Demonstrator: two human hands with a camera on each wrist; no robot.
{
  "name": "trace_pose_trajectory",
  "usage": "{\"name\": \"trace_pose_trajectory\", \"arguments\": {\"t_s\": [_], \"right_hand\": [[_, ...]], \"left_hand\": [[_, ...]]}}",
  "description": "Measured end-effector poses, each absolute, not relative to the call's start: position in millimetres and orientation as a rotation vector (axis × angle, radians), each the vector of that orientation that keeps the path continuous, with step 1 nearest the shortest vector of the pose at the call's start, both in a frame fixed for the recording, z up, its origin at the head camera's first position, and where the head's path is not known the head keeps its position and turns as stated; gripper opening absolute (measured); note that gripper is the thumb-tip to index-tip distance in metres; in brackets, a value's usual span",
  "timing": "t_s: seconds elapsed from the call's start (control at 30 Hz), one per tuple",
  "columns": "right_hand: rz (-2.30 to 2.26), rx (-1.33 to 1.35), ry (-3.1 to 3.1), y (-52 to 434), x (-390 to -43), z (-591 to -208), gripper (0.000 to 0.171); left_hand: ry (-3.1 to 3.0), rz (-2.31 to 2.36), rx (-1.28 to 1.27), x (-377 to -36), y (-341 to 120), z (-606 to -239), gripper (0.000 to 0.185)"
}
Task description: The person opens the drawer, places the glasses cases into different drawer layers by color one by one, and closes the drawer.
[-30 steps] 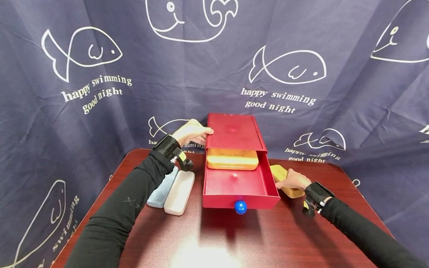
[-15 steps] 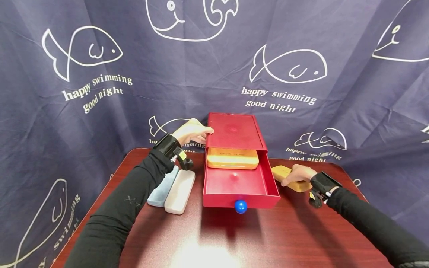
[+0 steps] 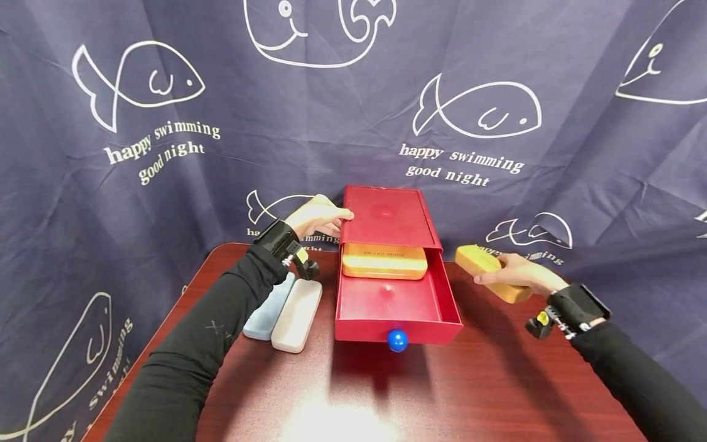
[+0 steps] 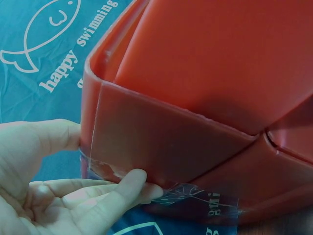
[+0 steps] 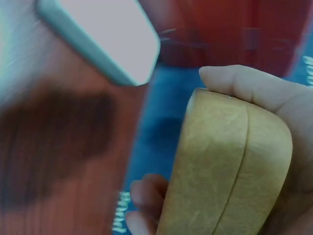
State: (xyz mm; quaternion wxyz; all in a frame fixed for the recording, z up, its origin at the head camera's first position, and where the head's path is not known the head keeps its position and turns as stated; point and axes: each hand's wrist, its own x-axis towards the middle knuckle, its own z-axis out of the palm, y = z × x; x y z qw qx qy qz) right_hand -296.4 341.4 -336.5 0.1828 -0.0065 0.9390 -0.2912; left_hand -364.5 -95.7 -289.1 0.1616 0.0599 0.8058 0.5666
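A red box (image 3: 386,215) stands with its drawer (image 3: 394,330) pulled out, a blue ball knob (image 3: 397,340) on the front. Inside the drawer's rear part lies an orange-yellow glasses case (image 3: 384,263). My left hand (image 3: 320,216) grips the box's left side near the back; in the left wrist view, thumb and fingers (image 4: 128,188) meet its red wall (image 4: 161,137). Right of the box, my right hand (image 3: 519,275) holds a yellow glasses case (image 3: 479,260) above the table, tilted. The right wrist view shows this case (image 5: 220,166) between thumb and fingers.
Left of the box, a light blue case (image 3: 269,313) and a white case (image 3: 296,316) lie side by side on the reddish-brown table (image 3: 442,399). A pale case (image 5: 105,34) shows in the right wrist view. A dark blue printed curtain (image 3: 331,123) surrounds the table.
My right hand has moved right, away from the box, and lifted the yellow glasses case off the table. The left hand keeps its hold; box and drawer stay put.
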Motion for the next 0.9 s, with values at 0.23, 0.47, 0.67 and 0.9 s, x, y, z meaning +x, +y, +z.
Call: {"name": "trace_pose_trajectory", "arguments": {"t_s": [0.23,0.47,0.67,0.9], "right_hand": [[-0.946,-0.158,2.842,337,-279,-302,0.068],[-1.042,-0.217,3.004,318,-259,-269,0.064],[-1.066,-0.368,3.027,297,-240,-248,0.066],[-0.862,-0.620,3.026,272,-218,-226,0.063]], "left_hand": [[2.306,1.609,0.165,-364,-96,-289,0.028],[2.301,1.624,0.169,-364,-96,-290,0.026],[2.304,1.625,0.164,-364,-96,-290,0.027],[2.289,1.637,0.168,-364,-96,-290,0.027]]}}
